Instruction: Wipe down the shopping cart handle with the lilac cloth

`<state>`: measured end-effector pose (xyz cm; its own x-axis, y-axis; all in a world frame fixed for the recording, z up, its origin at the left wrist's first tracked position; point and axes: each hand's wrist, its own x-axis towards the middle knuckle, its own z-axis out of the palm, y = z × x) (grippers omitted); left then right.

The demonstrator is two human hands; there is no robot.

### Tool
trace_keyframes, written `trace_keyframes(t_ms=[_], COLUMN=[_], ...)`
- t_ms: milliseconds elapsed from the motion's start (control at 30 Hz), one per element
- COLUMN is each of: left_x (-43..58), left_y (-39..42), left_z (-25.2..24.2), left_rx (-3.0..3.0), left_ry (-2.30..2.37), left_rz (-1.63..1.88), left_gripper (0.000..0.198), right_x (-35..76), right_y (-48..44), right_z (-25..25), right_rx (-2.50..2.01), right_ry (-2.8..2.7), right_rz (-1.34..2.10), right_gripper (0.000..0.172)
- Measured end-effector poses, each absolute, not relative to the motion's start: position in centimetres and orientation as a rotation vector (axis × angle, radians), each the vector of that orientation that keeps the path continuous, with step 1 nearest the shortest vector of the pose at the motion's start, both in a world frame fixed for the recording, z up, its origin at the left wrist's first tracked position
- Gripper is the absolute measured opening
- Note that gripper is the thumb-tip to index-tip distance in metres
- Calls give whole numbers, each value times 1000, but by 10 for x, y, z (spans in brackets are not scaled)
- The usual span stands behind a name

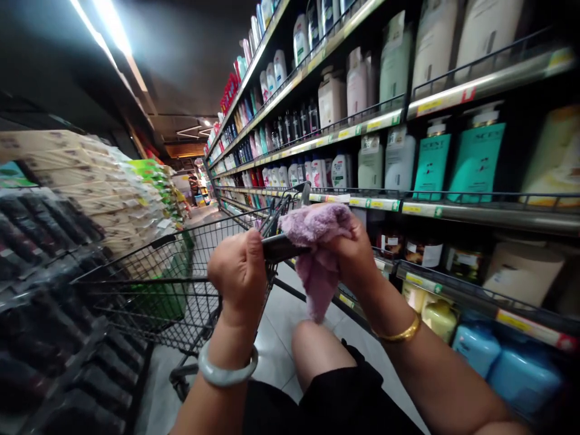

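Observation:
My left hand is closed around the dark handle bar of a black wire shopping cart. My right hand grips a purple cloth bunched over the right end of that handle; part of the cloth hangs down below the bar. A pale bangle sits on my left wrist and a gold one on my right. My bare knee shows below the hands.
Shelves of shampoo and lotion bottles run along the right, close to my right arm. Stacked packaged goods fill the left side. The tiled aisle floor runs ahead between them. Something green lies in the cart basket.

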<state>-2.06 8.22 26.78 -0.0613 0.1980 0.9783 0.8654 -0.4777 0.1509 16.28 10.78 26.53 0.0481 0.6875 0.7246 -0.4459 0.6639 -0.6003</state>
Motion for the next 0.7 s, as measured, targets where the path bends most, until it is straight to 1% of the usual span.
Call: trace_keyframes(t_ms=[67, 233, 333, 433, 533, 600, 700], left_x=[-26, -36, -44, -57, -72, -81, -94], left_y=[79, 69, 69, 70, 70, 69, 69], left_z=[265, 264, 263, 260, 258, 258, 259], left_rx=[-1677, -1698, -1710, -1708, -1698, -1671, -1637], left_ry=[-1135, -1124, -1134, -1155, -1170, -1179, -1190], left_rz=[-1635, -1703, -1724, -1779, -1828, -1845, -1889], left_gripper=[61, 56, 54, 51, 48, 47, 47], right_x=[158, 142, 135, 132, 130, 128, 121], right_y=[112, 125, 121, 115, 118, 127, 141], right_z=[267, 264, 262, 267, 280, 289, 300], right_rx=[-217, -246, -265, -149, -57, -82, -171], right_ry=[-1266, -1207, -1210, -1322, -1488, -1610, -1740], right_rz=[848, 621, 566, 516, 578, 621, 508], right_gripper=[22, 26, 26, 29, 21, 17, 18])
